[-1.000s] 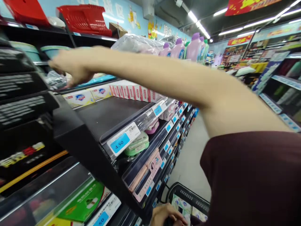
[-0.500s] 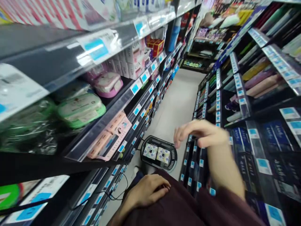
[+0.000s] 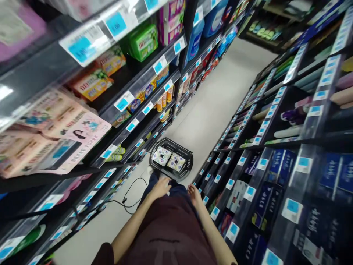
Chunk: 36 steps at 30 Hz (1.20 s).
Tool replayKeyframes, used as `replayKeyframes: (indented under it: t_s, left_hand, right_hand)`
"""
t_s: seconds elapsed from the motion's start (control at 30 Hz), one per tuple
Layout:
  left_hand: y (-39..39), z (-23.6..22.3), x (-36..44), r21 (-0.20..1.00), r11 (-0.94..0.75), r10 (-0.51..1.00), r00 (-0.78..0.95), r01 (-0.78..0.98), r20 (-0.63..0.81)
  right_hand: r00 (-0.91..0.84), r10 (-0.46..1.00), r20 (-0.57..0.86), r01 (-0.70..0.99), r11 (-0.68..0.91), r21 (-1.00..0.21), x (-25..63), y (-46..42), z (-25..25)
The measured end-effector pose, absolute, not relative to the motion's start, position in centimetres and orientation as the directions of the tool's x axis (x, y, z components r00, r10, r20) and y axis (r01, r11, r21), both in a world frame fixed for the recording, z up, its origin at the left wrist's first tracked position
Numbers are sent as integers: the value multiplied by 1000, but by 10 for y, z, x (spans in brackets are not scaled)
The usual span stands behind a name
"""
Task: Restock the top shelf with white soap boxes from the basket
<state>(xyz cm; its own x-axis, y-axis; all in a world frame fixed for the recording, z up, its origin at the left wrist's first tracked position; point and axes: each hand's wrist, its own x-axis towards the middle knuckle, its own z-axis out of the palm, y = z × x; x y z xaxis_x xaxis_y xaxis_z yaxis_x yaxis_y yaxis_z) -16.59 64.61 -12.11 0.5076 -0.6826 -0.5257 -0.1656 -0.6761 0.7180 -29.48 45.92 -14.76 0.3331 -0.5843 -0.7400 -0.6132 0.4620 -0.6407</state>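
My left hand hangs low in front of my dark trousers, fingers apart and nothing in them. On the other side, my right hand is held near my thigh, beside the right-hand shelves; its fingers are loosely bent and apart, with no object visible in them. Just beyond both hands a black basket stands on the floor, touched by neither. Inside it lie two square packs with a pale floral print, a left pack and a right pack.
Shelves with soap boxes, yellow-and-orange boxes and pink packages line the left. Folded textiles and dark blue boxes fill the right shelves. The pale aisle floor runs ahead; a black cable hangs at lower left.
My right hand has come down from its raised place by the right shelves to my thigh. My left hand has moved off my shirt front. The view has tilted downward and shifted along the aisle.
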Motion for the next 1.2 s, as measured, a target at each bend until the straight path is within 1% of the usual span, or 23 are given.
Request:
replayKeyframes:
  t_s: [0.07,0.13,0.23,0.33,0.37,0.43,0.5,0.53,0.6,0.73,0.87,0.93,1.0,1.07,1.13,1.2]
  left_hand:
    - [640,-158,-161,643,-762,-550,600,-75,-581]
    - [636,-196,-146,549,-836,-391,675,24,-626]
    - [635,-257,-110,414,-897,-174,737,155,-653]
    - [635,-322,-68,337,-918,-59,767,211,-639]
    - [634,-344,-55,323,-922,-43,774,212,-631]
    - [631,-388,-34,308,-931,-39,785,196,-618]
    - [626,-428,-20,300,-940,-57,791,163,-609]
    - [624,-446,-15,296,-944,-69,791,145,-608]
    - [618,-478,-10,289,-951,-94,787,110,-609]
    - [611,-518,-9,281,-957,-121,783,72,-610]
    - [613,-528,-8,274,-958,-103,800,79,-591]
    - [613,-527,-6,283,-955,-83,829,93,-554]
    - [611,-525,-3,301,-949,-82,854,90,-513]
    - [604,-525,1,306,-951,-119,857,47,-502]
    - [596,-526,5,285,-958,-159,845,-8,-511]
    - [588,-528,8,255,-966,-165,839,-32,-518]
  right_hand:
    - [297,-582,-757,-625,481,-615,-295,437,-175]
    - [291,-592,-751,-650,453,-610,-284,420,-208]
    - [367,-601,-710,-696,329,-638,-252,413,-265]
    - [504,-567,-652,-702,172,-691,-213,431,-327]
    - [569,-539,-621,-699,81,-711,-200,441,-346]
    - [717,-437,-543,-666,-202,-718,-175,465,-384]
    - [828,-283,-484,-557,-514,-652,-153,489,-418]
    - [854,-218,-473,-495,-623,-606,-143,499,-434]
    - [870,-156,-467,-422,-724,-546,-128,516,-463]
    - [864,-122,-488,-390,-775,-496,-114,530,-505]
    - [858,-55,-511,-348,-794,-498,-122,523,-517]
    - [857,-74,-510,-364,-787,-498,-131,514,-515]
    - [849,-166,-501,-435,-757,-487,-140,502,-512]
    - [832,-306,-464,-524,-710,-471,-147,489,-509]
    - [806,-434,-402,-588,-660,-467,-148,478,-509]
    - [789,-498,-360,-614,-631,-474,-143,468,-510]
